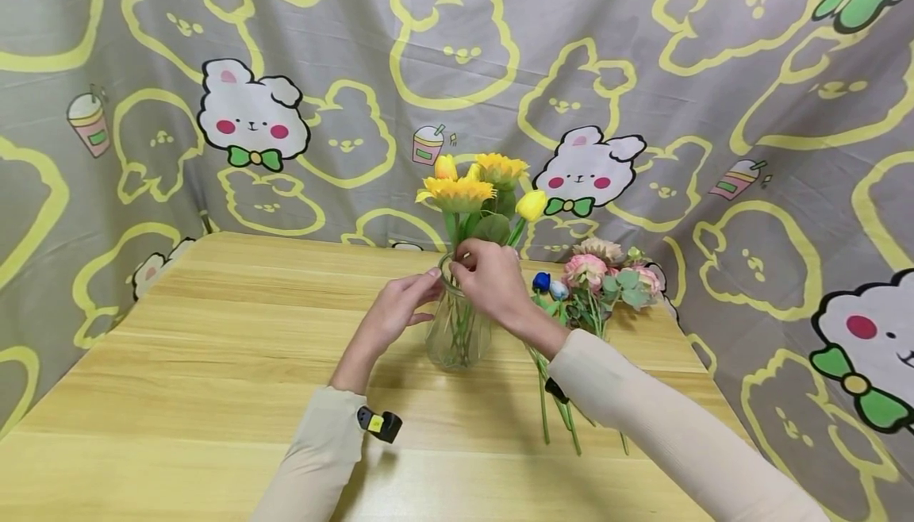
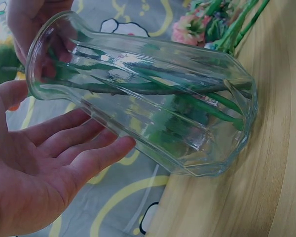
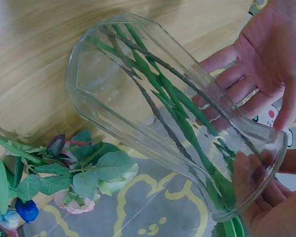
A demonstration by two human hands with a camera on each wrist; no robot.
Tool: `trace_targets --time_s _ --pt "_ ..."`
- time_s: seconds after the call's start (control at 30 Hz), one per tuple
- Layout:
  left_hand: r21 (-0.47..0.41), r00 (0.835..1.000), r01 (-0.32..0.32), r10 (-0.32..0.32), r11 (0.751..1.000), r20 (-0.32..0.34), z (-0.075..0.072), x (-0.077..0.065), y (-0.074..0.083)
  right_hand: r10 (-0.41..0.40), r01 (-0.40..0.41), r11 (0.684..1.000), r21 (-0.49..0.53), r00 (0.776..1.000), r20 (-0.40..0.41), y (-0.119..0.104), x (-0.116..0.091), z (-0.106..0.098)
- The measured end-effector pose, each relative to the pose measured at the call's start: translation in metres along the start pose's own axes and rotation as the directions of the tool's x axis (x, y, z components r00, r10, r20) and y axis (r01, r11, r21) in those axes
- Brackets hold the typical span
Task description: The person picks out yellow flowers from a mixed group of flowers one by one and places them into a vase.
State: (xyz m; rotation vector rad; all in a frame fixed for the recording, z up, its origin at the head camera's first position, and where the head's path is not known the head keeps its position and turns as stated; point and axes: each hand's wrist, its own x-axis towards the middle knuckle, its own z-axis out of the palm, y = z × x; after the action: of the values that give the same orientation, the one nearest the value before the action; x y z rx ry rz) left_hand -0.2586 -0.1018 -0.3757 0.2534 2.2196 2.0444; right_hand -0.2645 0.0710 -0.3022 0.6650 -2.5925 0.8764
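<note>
A clear glass vase (image 1: 446,347) stands upright on the table, holding yellow sunflowers (image 1: 457,193) and yellow tulips (image 1: 531,205). Green and dark stems (image 3: 160,81) cross inside the glass down to its base. My right hand (image 1: 495,274) is at the vase's mouth, its fingers curled just inside the rim (image 2: 33,61), pinching a sunflower stem; the exact grip is partly hidden by the hand. On the other side, my left hand (image 1: 391,308) has its fingers extended along the vase, thumb at the rim and fingertips (image 2: 123,144) beside the glass wall.
To the right of the vase lie pink flowers (image 1: 585,272) with green leaves, and a blue tulip (image 1: 542,282) beside a pale blue one (image 1: 559,290). Their stems point toward the front of the wooden table (image 1: 214,379). A patterned curtain (image 1: 343,54) hangs behind.
</note>
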Motion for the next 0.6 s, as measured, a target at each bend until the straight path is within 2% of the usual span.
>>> trace_targets --time_s 0.23,0.6 --pt "-0.005 1.0 -0.008 0.008 1.0 0.012 0.0003 0.0 0.0007 -0.011 0.011 1.0 -0.005 1.0 0.015 -0.0004 0.0022 0.0006" --pt "0.004 1.0 -0.007 0.007 1.0 0.007 0.0009 -0.0009 0.0022 0.018 -0.018 1.0 -0.007 0.999 0.033 0.001 0.0016 -0.0003"
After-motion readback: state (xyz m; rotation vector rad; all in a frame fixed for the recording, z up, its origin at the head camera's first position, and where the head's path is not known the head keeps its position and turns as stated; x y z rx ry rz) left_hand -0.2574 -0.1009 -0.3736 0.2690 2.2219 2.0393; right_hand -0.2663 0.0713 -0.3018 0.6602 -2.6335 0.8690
